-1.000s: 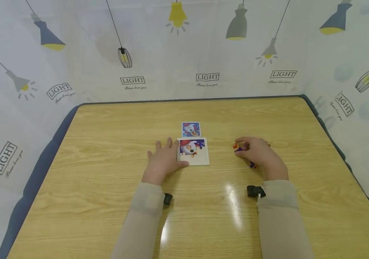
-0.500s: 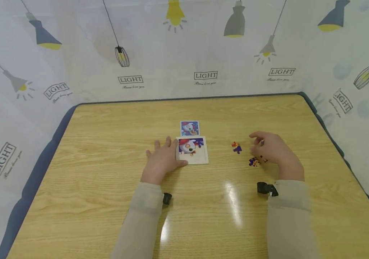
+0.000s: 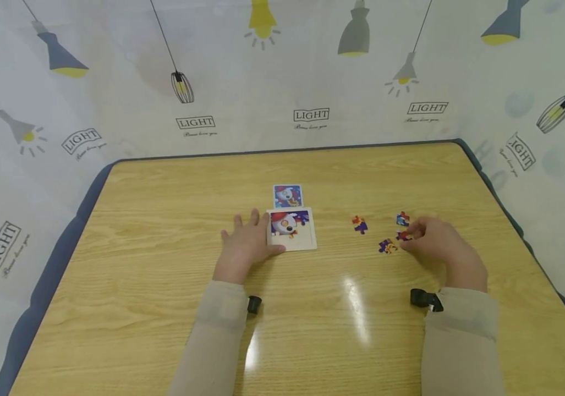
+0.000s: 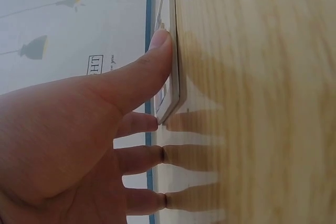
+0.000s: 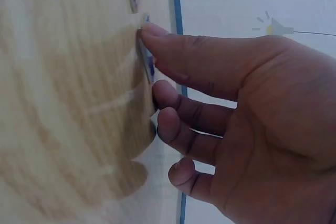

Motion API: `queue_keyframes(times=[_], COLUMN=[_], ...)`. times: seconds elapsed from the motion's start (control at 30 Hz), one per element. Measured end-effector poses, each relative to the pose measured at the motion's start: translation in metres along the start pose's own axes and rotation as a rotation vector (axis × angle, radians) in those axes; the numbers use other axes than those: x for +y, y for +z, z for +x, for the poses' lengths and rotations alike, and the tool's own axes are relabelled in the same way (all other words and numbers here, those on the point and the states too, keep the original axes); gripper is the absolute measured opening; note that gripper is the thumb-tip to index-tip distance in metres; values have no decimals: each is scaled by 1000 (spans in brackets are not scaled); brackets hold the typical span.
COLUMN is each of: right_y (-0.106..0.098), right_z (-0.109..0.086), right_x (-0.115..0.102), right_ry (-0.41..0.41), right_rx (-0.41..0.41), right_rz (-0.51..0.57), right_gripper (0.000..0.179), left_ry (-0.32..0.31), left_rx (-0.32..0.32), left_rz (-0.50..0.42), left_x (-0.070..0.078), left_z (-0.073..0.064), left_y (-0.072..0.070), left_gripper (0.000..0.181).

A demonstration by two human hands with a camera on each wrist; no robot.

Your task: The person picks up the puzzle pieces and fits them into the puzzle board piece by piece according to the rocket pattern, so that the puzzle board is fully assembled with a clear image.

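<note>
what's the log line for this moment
left hand: thumb on jigsaw tray | right hand: pinches jigsaw piece | jigsaw tray: partly filled

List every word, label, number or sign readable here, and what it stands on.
"LIGHT": boxed, repeated across the pale lamp-printed backdrop.
"love you": black script under "LIGHT"; the word before is too blurred.
None readable on the square white puzzle board, square blue picture card or multicoloured puzzle pieces.

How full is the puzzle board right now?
Only partly full: the puzzle board shows picture across its top, but its lower part is mostly bare, and loose pieces lie apart from it.
</note>
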State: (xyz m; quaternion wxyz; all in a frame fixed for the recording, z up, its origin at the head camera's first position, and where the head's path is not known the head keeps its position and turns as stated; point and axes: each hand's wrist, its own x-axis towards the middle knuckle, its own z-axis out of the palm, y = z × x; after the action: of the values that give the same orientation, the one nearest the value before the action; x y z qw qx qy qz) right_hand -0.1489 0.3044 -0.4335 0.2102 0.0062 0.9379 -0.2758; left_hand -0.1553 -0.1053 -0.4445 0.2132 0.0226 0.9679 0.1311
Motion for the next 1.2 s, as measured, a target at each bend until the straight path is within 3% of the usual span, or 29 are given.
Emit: queue_keyframes(times=[0.23,0.87,1.0,1.2], right_y=[7,10,8,11], right_z=[3,3,2,9], right_x=[3,2,-13,-54], right_ry=[-80,-102,-136,-227], right_rx=[18,54,69,67], right_rz=[-2,-15,11,71], right_gripper=[44,47,50,45], left_ry=[1,10,11,8], left_rx=[2,8,12,16], left_rz=[-5,-9,-9,-14], left_x=[0,0,0,1], left_z=[0,-2,-3,-5], left_y=[3,2,1,-2], left_gripper=[101,100,100,100])
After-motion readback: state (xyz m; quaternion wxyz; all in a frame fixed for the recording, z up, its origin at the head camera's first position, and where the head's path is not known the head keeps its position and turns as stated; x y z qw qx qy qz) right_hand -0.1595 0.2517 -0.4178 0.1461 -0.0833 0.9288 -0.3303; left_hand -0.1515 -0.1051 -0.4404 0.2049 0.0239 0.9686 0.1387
